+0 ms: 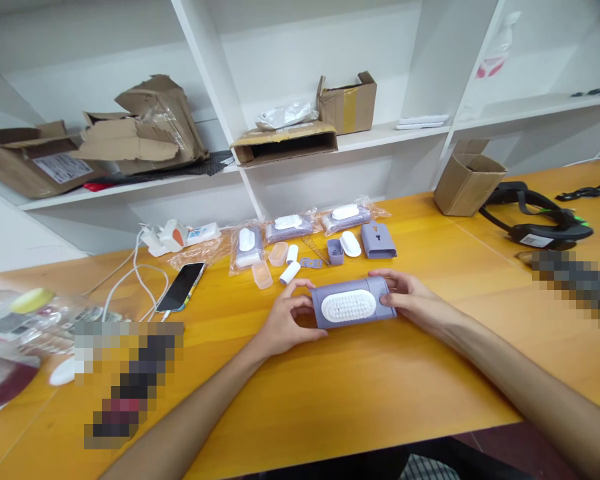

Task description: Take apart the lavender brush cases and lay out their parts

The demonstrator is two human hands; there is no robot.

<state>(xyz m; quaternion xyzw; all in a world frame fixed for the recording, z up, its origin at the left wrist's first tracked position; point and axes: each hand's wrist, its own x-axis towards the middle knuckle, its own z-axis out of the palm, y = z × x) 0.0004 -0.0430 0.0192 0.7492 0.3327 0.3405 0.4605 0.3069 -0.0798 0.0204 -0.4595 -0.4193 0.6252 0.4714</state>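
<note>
A grey-purple box-shaped case (379,289) lies on its side just above or on the table, with an oval white bristle brush (349,307) on the side facing me. My left hand (286,321) grips its left end, thumb below and fingers over the top. At the other end, my right hand (414,299) pinches the case between thumb and fingers. Behind it are a small purple cup (335,252), a white oval piece (351,244), a purple open-ended shell (379,241), a flat purple part (311,263), white cylinders (290,273) and translucent peach boxes (262,275).
Several plastic-wrapped cases (291,227) line the table's back. To the left are a phone (182,288) on a cable, a power strip (180,237) and plastic bags. A cardboard box (469,179) and black headset (535,217) stand right. Shelves (395,137) rise behind.
</note>
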